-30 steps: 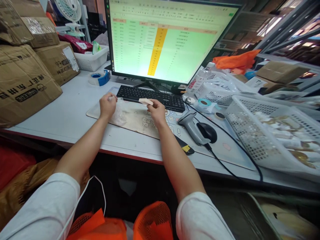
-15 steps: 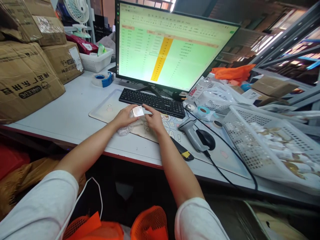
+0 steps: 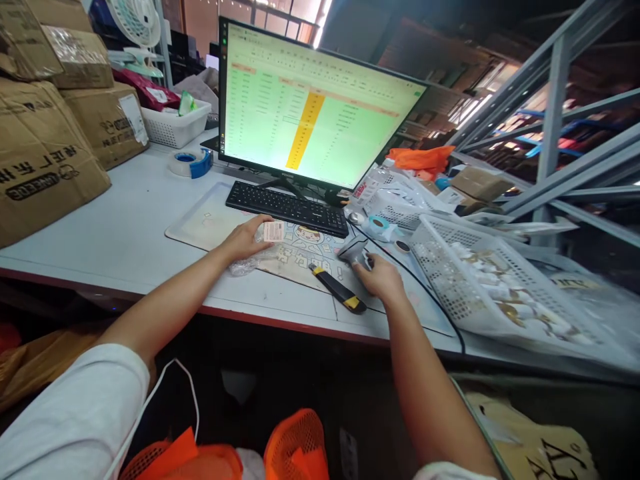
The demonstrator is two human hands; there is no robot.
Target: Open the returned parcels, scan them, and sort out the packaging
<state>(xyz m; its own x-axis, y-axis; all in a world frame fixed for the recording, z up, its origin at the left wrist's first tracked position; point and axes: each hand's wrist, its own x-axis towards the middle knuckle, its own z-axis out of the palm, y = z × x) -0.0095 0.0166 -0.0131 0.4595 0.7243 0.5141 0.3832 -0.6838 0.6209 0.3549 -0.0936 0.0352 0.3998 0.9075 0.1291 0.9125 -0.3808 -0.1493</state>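
Note:
My left hand (image 3: 246,239) is closed on a small clear-wrapped package with a white printed label (image 3: 273,232), held just above the front of the desk mat (image 3: 197,230). Crumpled clear wrap (image 3: 243,267) hangs below the fingers. My right hand (image 3: 383,277) is wrapped round the grip of a grey barcode scanner (image 3: 353,251), whose head points left toward the label. A black and yellow utility knife (image 3: 340,291) lies between the two hands. Behind them stands a black keyboard (image 3: 285,207).
A monitor (image 3: 310,107) showing a spreadsheet rises behind the keyboard. Cardboard boxes (image 3: 45,153) are stacked at left, near a blue tape dispenser (image 3: 191,163). A white basket (image 3: 435,267) of small wrapped items stands at right. The scanner's black cable (image 3: 425,287) crosses the mat.
My right hand has left the package and moved right onto the scanner, taking hold of it. My left hand still holds the package, its label now turned into view. The camera has swung slightly right.

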